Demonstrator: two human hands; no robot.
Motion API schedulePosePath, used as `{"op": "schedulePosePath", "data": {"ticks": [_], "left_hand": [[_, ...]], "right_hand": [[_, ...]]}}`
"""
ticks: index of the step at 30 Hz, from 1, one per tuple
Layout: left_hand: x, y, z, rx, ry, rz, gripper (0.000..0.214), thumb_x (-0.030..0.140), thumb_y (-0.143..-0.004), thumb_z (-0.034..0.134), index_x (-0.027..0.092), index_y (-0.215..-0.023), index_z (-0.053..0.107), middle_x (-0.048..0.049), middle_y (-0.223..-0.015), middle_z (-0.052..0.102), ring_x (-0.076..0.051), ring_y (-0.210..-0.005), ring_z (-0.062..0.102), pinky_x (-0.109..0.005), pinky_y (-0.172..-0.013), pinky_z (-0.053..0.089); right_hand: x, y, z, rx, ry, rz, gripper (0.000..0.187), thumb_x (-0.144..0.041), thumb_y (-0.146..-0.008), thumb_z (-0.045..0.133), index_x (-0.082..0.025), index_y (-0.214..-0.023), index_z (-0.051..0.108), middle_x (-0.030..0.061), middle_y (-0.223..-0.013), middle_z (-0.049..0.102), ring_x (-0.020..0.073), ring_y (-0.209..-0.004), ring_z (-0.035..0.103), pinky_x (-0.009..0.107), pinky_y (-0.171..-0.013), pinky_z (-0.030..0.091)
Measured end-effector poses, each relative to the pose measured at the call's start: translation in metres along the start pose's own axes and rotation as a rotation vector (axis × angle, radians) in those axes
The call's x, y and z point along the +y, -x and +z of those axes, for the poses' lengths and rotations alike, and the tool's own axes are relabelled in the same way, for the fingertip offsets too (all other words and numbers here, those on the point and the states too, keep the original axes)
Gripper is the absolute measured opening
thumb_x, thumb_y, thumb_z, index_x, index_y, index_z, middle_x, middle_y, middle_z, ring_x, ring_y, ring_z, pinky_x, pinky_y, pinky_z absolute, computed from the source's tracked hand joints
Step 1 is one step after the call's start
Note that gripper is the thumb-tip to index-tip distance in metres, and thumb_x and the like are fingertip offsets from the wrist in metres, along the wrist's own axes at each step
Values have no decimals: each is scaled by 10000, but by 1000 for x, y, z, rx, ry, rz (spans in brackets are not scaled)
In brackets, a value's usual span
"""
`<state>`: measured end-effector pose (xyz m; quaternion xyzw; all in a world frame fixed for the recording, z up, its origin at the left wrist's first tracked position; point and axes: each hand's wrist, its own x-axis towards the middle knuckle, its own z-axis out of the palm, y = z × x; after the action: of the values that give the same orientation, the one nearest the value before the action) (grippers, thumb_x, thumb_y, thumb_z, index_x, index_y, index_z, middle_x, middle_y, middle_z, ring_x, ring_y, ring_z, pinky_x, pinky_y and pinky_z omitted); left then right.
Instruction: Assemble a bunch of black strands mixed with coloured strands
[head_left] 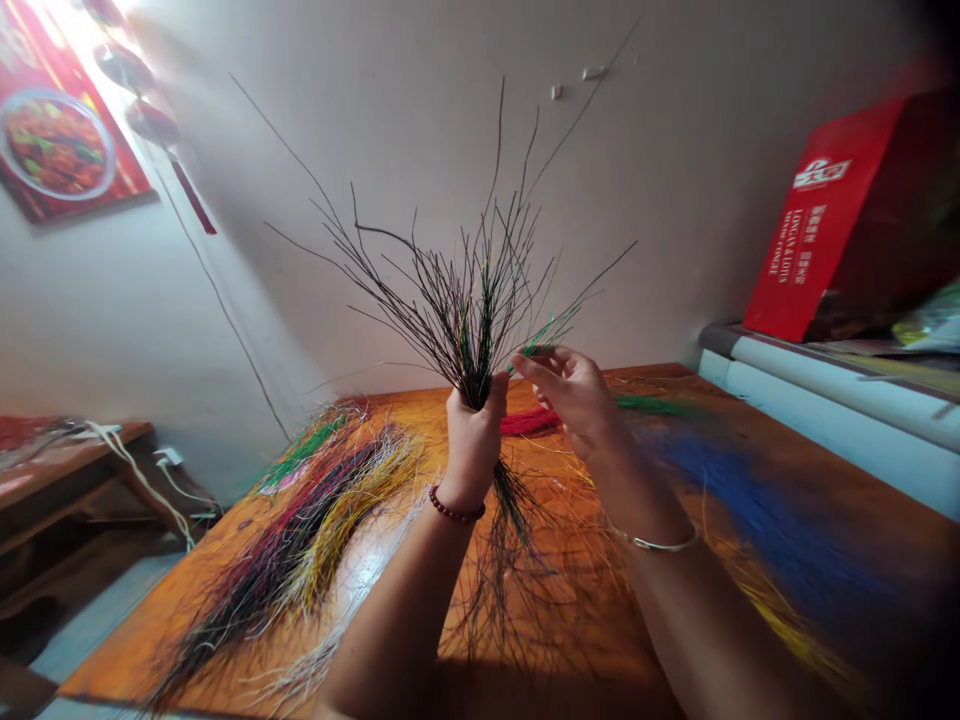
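My left hand (474,440) is closed around a bundle of dark wires (474,340), held upright above the table. Their upper ends fan out widely, and the lower ends hang below my fist. Just to the right, my right hand (566,390) pinches a few green wires (546,338) between thumb and fingers, beside the bundle. A few green and yellow strands show among the dark ones.
On the wooden table (615,610), heaps of black wires (300,545), yellow wires (352,510) and white wires (322,655) lie left. Red wires (531,422) lie behind my hands, blue wires (742,500) to the right. A red box (832,220) stands at the far right.
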<state>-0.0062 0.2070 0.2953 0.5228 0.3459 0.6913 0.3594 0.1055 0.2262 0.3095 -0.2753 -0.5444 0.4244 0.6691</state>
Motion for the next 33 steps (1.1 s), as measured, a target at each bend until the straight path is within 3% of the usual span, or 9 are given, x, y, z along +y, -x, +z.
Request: {"op": "schedulePosePath", "data": {"ticks": [10, 19, 26, 33], "left_hand": [[-4, -1, 2, -24, 11, -50, 375, 475, -712, 647, 168, -620, 453, 53, -523, 380, -47, -433, 282, -203, -412, 237], [-5, -1, 3, -49, 47, -86, 415, 506, -717, 630, 171, -621, 405, 62, -514, 354, -33, -408, 262, -187, -391, 228], [-5, -1, 5, -81, 97, -133, 413, 491, -721, 628, 175, -620, 383, 71, -504, 322, -30, -402, 238, -185, -381, 201], [-3, -3, 4, -56, 127, -187, 410, 472, -695, 662, 174, -621, 391, 80, -491, 307, -28, -391, 229, -182, -368, 194]], "right_hand": [[1, 0, 2, 38, -42, -9, 200, -363, -675, 680, -187, -722, 597, -26, -615, 503, 60, -476, 398, 223, -419, 320], [2, -1, 4, 60, -28, -19, 238, -369, -644, 687, -177, -750, 596, -7, -694, 572, 58, -506, 425, 196, -411, 337], [-4, 2, 8, 87, -166, 32, 154, -262, -640, 636, -188, -748, 555, -3, -809, 627, 29, -458, 418, 189, -412, 340], [-2, 3, 10, 21, -225, 34, 181, -294, -669, 648, -189, -806, 594, 12, -851, 654, 23, -437, 388, 191, -390, 319]]}}
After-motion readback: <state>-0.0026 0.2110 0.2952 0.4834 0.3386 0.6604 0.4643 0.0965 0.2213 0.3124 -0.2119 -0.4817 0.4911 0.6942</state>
